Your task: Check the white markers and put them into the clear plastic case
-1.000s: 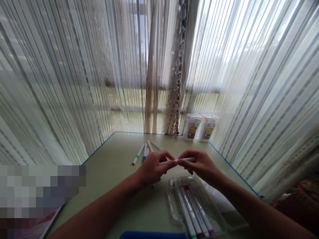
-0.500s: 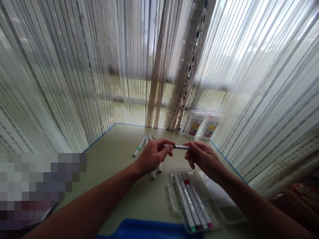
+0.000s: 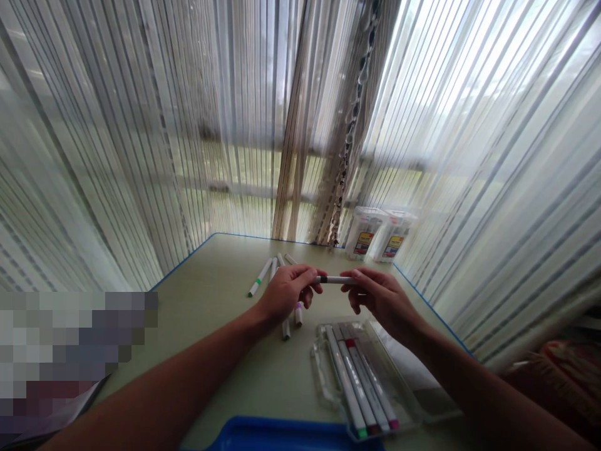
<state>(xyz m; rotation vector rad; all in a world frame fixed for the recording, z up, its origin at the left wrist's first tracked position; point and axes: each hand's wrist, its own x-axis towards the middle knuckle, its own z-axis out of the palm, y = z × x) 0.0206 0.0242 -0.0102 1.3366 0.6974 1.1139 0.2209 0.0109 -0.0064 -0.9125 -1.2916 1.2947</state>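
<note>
A white marker with a dark band (image 3: 334, 280) is held level above the table between both hands. My left hand (image 3: 287, 289) pinches its left end, and my right hand (image 3: 379, 289) pinches the other. Below my right hand lies an open clear plastic case (image 3: 323, 369) with several markers (image 3: 359, 382) side by side, their ends green, dark red and magenta. Loose white markers lie beyond and under my left hand, among them one with a green band (image 3: 260, 279) and one with a purple band (image 3: 299, 315). My left hand partly hides some of them.
Two clear cases with labels (image 3: 365, 235) stand upright at the back right of the pale green table (image 3: 201, 300). A blue tray (image 3: 282, 433) sits at the front edge. String curtains (image 3: 244, 125) hang behind. Dark reddish fabric is at the far right.
Both hands stay on the marker, which has tilted slightly to level. My left fingers have shifted a little left along it, showing more of its dark band. The view has moved slightly.
</note>
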